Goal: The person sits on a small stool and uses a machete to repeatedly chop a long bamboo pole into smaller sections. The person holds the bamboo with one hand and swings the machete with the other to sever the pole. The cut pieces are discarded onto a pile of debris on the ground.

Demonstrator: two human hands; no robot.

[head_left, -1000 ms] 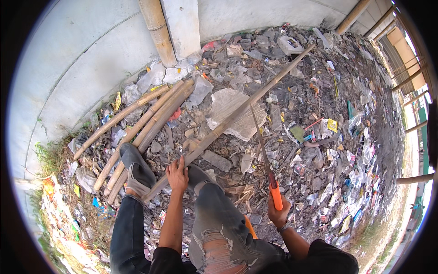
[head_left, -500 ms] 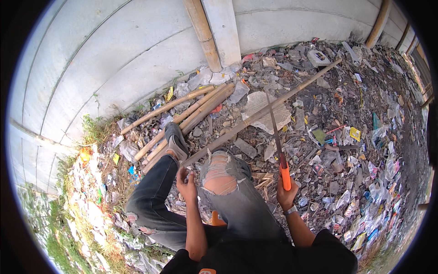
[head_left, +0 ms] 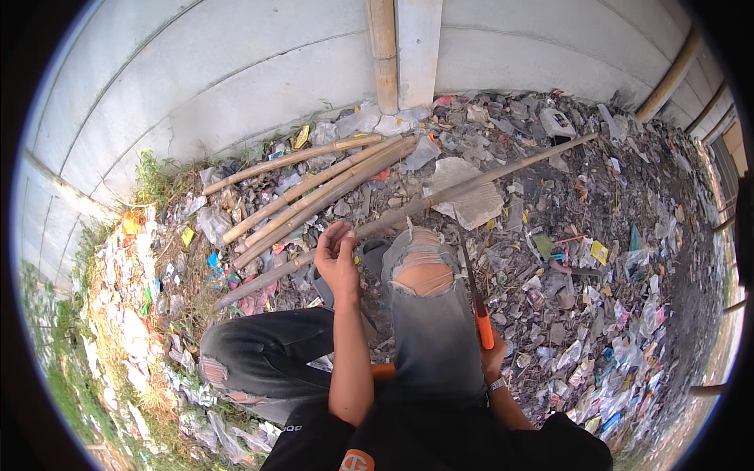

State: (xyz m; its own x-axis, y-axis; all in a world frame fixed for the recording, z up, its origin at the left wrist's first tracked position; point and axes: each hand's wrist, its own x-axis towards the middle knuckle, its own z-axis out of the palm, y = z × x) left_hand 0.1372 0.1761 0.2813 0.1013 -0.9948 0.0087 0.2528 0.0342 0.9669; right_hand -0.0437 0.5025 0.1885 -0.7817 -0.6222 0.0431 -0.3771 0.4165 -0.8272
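Note:
My right hand [head_left: 494, 359] is closed round the orange handle [head_left: 484, 330] of a handsaw, held upright beside my right knee. Its dark, narrow blade [head_left: 470, 276] points away from me, the tip close to a long bamboo pole [head_left: 428, 202]. That pole lies slantwise across the ground in front of my knees, from near left to far right. Over the pole is my left hand [head_left: 338, 255], its fingers loosely curled, thumb apart, nothing visible between them. Behind it, several cut bamboo poles [head_left: 322, 188] lie side by side on the litter.
A pale concrete panel wall [head_left: 259, 71] with an upright bamboo post [head_left: 382, 63] closes off the far side. Plastic scraps and rubble cover the ground, with a flat stone slab [head_left: 469, 196] under the pole. An orange object [head_left: 382, 371] is partly hidden between my legs.
My left foot has come back off the bamboo pile towards me. The left hand has moved forward over the long pole, and the saw is lower and nearer my right knee. The view has shifted.

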